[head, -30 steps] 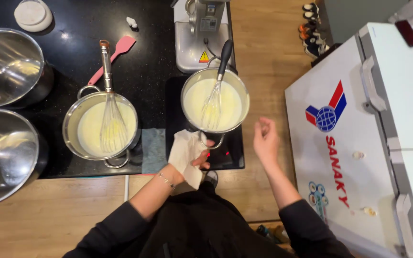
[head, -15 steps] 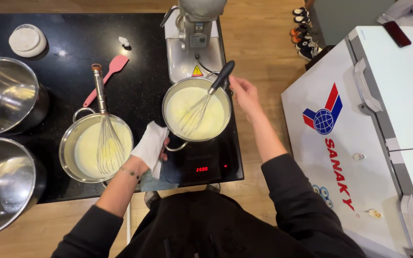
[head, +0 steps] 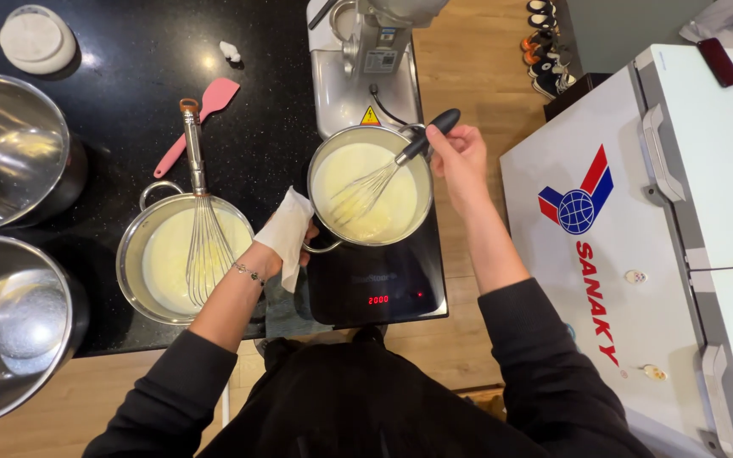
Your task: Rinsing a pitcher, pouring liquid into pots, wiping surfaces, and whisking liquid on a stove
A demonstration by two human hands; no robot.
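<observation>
A steel pot (head: 422,174) of pale yellow cream stands on a black induction hob (head: 383,284). My right hand (head: 458,158) grips the black handle of a wire whisk (head: 366,191) whose wires sit in the cream. My left hand (head: 292,246) holds a folded white cloth (head: 283,231) against the pot's near-left handle. A second steel pot (head: 133,271) of cream, with another whisk (head: 201,229) standing in it, sits just left of my left hand.
A stand mixer (head: 366,59) is behind the pot. A pink spatula (head: 201,119) and a white lidded jar (head: 37,38) lie on the black counter (head: 129,59). Two large steel bowls (head: 6,144) are at the left, a white chest freezer (head: 663,229) at the right.
My right hand came up from beside my body and took hold of the whisk handle. My left hand with the cloth moved onto the pot's handle.
</observation>
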